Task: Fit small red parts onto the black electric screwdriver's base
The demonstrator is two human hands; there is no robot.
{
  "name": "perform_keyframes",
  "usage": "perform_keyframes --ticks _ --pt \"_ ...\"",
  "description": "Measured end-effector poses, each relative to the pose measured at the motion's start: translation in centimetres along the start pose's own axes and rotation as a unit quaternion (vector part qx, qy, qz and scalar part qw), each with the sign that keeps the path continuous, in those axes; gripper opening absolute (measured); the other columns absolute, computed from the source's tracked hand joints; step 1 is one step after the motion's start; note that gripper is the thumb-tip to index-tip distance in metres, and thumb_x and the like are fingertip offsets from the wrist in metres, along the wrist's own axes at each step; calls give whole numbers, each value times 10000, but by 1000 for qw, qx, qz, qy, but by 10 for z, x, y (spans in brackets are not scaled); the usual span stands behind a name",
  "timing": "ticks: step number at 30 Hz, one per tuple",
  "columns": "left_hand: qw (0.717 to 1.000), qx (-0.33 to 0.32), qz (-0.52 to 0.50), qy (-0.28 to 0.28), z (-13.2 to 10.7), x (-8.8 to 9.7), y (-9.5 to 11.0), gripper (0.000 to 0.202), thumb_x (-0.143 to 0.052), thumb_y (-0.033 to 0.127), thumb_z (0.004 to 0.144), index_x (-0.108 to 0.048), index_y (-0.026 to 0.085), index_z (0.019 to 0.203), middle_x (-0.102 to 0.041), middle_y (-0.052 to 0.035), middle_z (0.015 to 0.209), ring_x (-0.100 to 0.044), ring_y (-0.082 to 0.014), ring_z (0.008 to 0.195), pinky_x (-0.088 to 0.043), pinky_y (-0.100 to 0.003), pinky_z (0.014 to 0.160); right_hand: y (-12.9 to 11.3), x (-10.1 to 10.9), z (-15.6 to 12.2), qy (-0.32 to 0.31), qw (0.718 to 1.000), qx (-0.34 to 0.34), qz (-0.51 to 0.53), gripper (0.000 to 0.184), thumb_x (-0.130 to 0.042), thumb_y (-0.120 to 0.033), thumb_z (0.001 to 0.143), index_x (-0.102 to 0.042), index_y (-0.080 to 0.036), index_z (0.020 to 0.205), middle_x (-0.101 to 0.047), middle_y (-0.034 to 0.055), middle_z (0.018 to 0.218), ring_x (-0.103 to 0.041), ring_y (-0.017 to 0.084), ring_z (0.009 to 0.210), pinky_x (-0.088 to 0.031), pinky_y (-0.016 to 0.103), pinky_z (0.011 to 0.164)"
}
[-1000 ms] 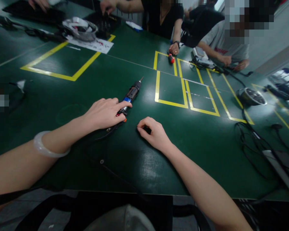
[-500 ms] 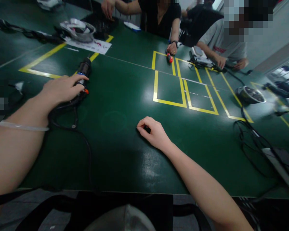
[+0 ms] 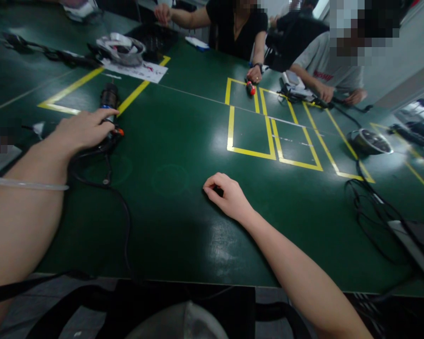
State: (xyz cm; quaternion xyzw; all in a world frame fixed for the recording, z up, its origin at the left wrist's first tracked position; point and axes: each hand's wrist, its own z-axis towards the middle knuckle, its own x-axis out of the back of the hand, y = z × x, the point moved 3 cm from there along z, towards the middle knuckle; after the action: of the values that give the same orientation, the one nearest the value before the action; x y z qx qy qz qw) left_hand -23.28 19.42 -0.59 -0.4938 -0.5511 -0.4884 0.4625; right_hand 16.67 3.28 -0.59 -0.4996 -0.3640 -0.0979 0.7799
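Left hand, left of centre frame: fingers draped over the rear grip of the black cylindrical electric screwdriver with a blue band and orange switch. The thumb is hidden, so I can't tell if it's a full clamp or just a rest on top. The driver lies on the dark green table mat, nose towards the upper left, just beside the yellow tape outline.

Right hand, centre frame: loose fist, fingertips curled in to the thumb, resting on the mat. There's a dark spot in the pinch; can't tell if it's a part or shadow.

Risks as I see them:
- The driver's black power cable loops right by the left forearm and runs off the near edge. A snag there would yank the tool.
- Round body plus light contact means it may roll.
- The clear bangle on the left wrist could catch that loop.

Co-worker's hand, top centre, well apart.
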Motion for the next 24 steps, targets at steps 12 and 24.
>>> perform_keyframes --ticks 12,24 --pt "999 36 -30 -13 -9 5 8 679 -240 675 966 -271 399 1585 -462 -49 1365 -459 -309 1137 -383 -491 930 0 -1 0 2 1000 3 -2 108 -559 -188 938 -599 -211 841 -639 28 860 -582 169 837 -460 310 798" --pt "1000 6 -17 -2 -4 -2 2 674 -324 703 940 -358 384 1532 -477 -49 1206 -468 -260 1059 -392 -436 911 0 0 0 3 1000 5 -1 108 -555 -189 941 -601 -209 845 -641 32 866 -582 172 839 -458 311 796"
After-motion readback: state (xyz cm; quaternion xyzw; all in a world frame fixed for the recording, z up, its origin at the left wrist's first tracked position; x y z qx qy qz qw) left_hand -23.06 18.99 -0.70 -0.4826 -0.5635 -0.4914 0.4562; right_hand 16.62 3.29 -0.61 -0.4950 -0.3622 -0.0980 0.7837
